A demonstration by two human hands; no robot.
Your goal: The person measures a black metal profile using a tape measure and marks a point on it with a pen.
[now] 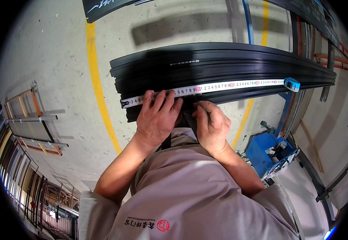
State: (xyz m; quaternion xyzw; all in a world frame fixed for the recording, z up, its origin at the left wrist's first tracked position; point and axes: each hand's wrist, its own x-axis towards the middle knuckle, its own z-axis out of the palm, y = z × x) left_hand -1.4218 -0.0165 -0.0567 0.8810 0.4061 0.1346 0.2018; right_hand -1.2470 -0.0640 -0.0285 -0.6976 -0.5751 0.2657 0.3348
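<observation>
A white tape measure blade (214, 87) lies stretched along a bundle of long black grooved profiles (242, 60), its hook end near their left ends. At the blade's other end sits its blue case (292, 84), on the right part of the profiles. My left hand (158, 116) rests with fingers spread across the blade near the hook, hiding some of its markings. Just right of it, my right hand (213, 124) is closed in a pinch at the near edge of the profiles. Whatever its fingertips hold is too small and dark to name.
A blue bin (270, 154) with things in it stands to the right. Another dark profile (110, 8) crosses the far side. Yellow lines (98, 84) mark the concrete floor. Framed racks (32, 124) stand at left, and a blue upright (248, 24) rises beyond the profiles.
</observation>
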